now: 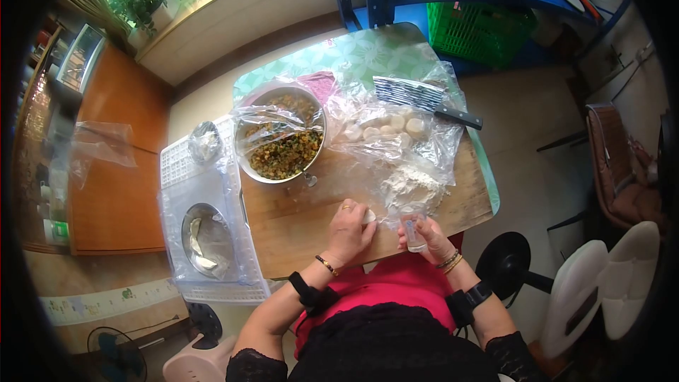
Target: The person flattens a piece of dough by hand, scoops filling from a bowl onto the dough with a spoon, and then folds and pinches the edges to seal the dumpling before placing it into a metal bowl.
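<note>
My left hand is closed at the front of the wooden board, its fingers curled around a small white piece of dough. To its right, my right hand grips a small clear glass, held over the board's front edge. A heap of flour lies just beyond the glass. Behind it, several round dough pieces sit under crumpled clear plastic. At the back left of the board stands a bowl of chopped filling, partly covered with plastic film.
A cleaver lies on the plastic, its black handle jutting right. Left of the board, a plastic-covered white rack carries a metal bowl with pale dough strips. A green basket stands on the blue shelf behind; white chairs are at right.
</note>
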The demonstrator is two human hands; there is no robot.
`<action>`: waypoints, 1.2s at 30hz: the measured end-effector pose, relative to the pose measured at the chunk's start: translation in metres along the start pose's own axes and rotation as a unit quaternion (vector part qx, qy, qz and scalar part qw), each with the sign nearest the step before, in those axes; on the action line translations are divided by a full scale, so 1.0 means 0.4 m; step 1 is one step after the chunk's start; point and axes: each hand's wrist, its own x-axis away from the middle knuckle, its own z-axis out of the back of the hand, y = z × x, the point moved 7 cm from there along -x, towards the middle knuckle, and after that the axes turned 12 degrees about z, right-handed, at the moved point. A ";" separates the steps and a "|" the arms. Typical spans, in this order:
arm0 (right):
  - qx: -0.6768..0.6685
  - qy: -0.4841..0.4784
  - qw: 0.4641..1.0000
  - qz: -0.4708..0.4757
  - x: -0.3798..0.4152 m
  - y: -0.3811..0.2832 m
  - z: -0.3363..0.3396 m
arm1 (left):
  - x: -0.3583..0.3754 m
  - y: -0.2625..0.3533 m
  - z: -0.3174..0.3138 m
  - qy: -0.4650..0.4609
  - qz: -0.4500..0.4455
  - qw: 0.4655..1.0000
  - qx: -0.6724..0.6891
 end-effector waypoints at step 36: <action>-0.019 -0.004 1.000 0.008 -0.001 0.004 0.007 | 0.020 -0.022 0.017 -0.076 -0.057 0.995 -0.020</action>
